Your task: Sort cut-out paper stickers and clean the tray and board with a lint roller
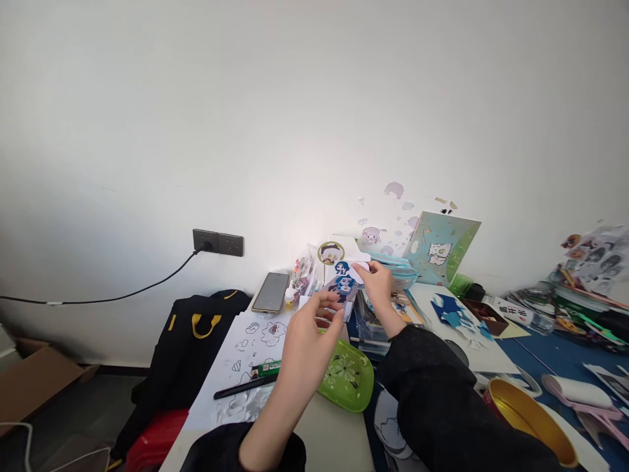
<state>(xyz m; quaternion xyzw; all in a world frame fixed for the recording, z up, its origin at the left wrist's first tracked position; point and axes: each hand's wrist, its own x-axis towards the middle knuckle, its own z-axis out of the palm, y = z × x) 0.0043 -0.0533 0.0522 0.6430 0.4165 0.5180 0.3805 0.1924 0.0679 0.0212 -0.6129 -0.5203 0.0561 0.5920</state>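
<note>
My right hand (379, 286) pinches the edge of a small paper cutout (343, 269) with a blue-haired cartoon figure on it. Just below and to the left, my left hand (312, 337) is raised with bent fingers spread apart, and nothing shows in it. Its fingertips overlap the lower edge of another blue-haired character picture (346, 288); whether they touch it I cannot tell. A round cartoon sticker (331, 253) on a white backing stands behind, against the wall. Beneath my left hand lies a green dish (351, 380) with a flower pattern.
Left of my hands lie a phone (271, 292), drawn paper sheets (226, 347) and a black pen (240, 387). A gold-lined round container (533, 419) stands at right, near a pink-handled roller (580, 393). A cord (162, 282) runs to the wall socket (219, 242).
</note>
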